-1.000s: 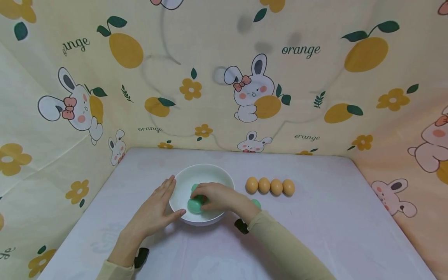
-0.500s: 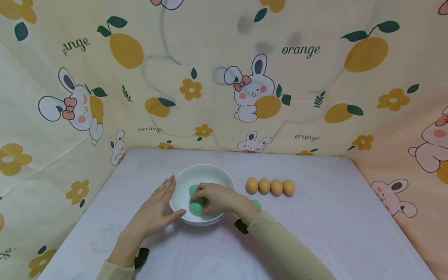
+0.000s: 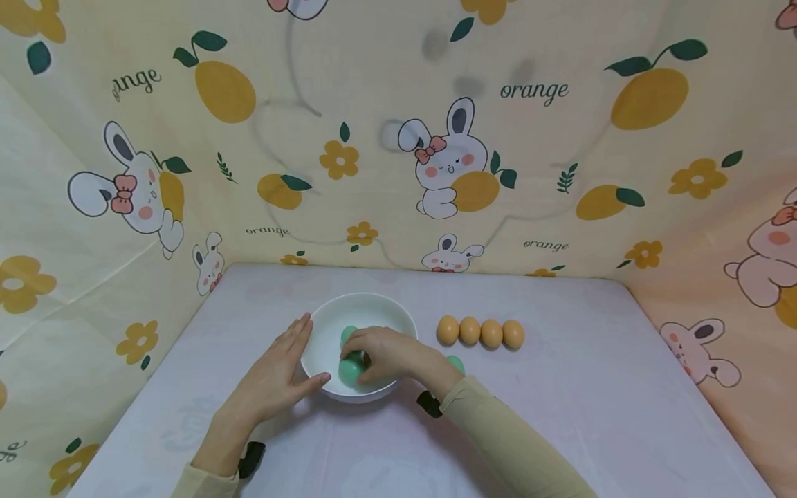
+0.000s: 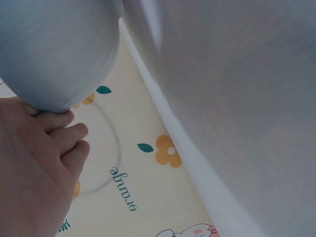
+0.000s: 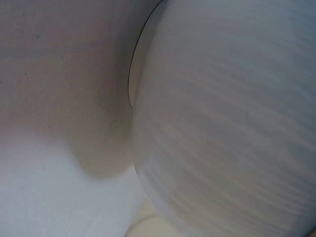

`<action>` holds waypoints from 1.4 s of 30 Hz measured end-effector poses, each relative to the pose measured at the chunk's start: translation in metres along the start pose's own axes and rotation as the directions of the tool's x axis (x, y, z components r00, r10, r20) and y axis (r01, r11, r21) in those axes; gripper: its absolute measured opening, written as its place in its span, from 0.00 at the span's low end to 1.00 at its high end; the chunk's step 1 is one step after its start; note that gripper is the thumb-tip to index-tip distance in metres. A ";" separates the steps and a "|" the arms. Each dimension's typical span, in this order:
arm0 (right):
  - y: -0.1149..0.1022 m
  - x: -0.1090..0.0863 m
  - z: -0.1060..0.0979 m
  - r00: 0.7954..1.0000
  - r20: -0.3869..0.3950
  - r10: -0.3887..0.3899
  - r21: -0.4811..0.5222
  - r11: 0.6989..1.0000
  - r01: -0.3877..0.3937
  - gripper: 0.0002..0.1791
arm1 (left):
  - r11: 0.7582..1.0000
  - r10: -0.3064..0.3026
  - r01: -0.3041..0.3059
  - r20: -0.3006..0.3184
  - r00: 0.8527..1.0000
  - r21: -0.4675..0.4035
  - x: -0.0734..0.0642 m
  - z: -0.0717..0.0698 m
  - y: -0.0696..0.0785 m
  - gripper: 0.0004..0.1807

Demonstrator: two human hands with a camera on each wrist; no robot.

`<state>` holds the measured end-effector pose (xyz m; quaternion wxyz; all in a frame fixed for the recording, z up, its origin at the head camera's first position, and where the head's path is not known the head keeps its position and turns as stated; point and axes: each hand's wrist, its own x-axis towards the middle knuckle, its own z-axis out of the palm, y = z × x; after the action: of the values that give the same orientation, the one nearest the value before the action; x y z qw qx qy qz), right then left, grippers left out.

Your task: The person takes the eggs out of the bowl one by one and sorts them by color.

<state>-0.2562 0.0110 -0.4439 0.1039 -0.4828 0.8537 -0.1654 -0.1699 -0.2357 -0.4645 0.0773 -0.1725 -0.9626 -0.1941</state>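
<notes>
A white bowl (image 3: 324, 339) stands on the table in the head view, with green eggs inside it. My right hand (image 3: 389, 353) reaches over the right rim into the bowl, its fingers and thumb curled on a green egg (image 3: 351, 371) near the front. Behind that lies another green egg (image 3: 349, 334), partly covered by the fingers. Against the bowl's left side rests my left hand (image 3: 277, 377), fingers straight and thumb along the front rim. In the left wrist view, the fingers touch the bowl's outer wall (image 4: 59, 54). The right wrist view is filled mostly by the bowl's outside (image 5: 222, 118).
Several brown eggs (image 3: 481, 332) stand in a row right of the bowl. One more green egg (image 3: 456, 364) shows partly behind the right wrist. A pale cloth covers the table (image 3: 591, 387); a printed curtain (image 3: 373, 90) hangs behind it and at both sides.
Within the bowl, the green egg under my right fingers shifts slightly right and toward the front. The egg behind it shifts a little too. My left hand stays in place.
</notes>
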 end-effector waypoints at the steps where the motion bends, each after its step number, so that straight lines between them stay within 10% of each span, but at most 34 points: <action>1: 0.000 0.000 0.000 1.000 -0.005 0.001 0.003 1.000 -0.001 0.24 | 1.000 0.001 -0.001 -0.001 1.000 0.002 0.000 0.000 0.000 0.57; 42: -0.006 -0.044 -0.028 0.926 -0.372 -0.066 0.190 0.971 0.146 0.26 | 1.000 -0.007 0.007 0.001 1.000 0.023 0.002 0.002 -0.001 0.57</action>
<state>-0.2390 0.0511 -0.4148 -0.0134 -0.4756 0.8077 -0.3482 -0.1720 -0.2354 -0.4667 0.0780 -0.1683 -0.9654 -0.1831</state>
